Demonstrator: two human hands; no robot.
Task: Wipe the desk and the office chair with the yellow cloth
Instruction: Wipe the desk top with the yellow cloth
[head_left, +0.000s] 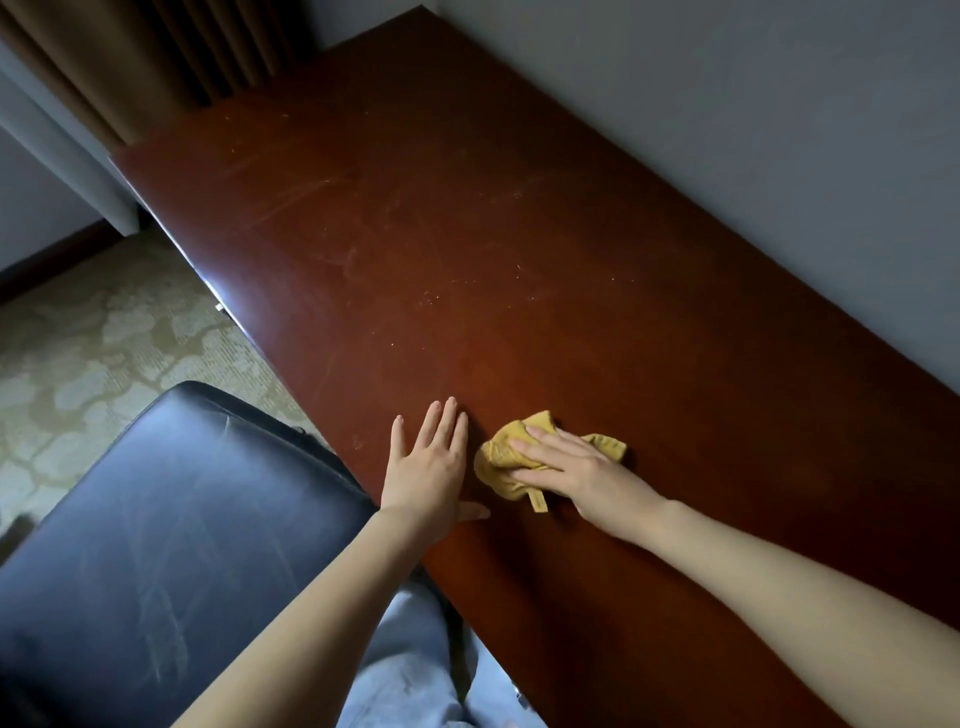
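A long reddish-brown wooden desk (467, 249) runs from the near right to the far left, with faint dust streaks and specks on its top. Near its front edge lies a crumpled yellow cloth (501, 457). My right hand (576, 473) lies flat on top of the cloth, with straight fingers pressing it onto the wood. Just left of the cloth, my left hand (428, 467) rests flat on the desk, fingers spread. The office chair (171, 545), black leather with scuff marks, stands below the desk's front edge at the lower left.
A grey wall (753, 130) borders the desk's far side. Brown curtains (156, 52) hang at the desk's far left end. Patterned carpet (104, 338) covers the floor beyond the chair. My leg in light jeans (410, 670) is between the chair and the desk.
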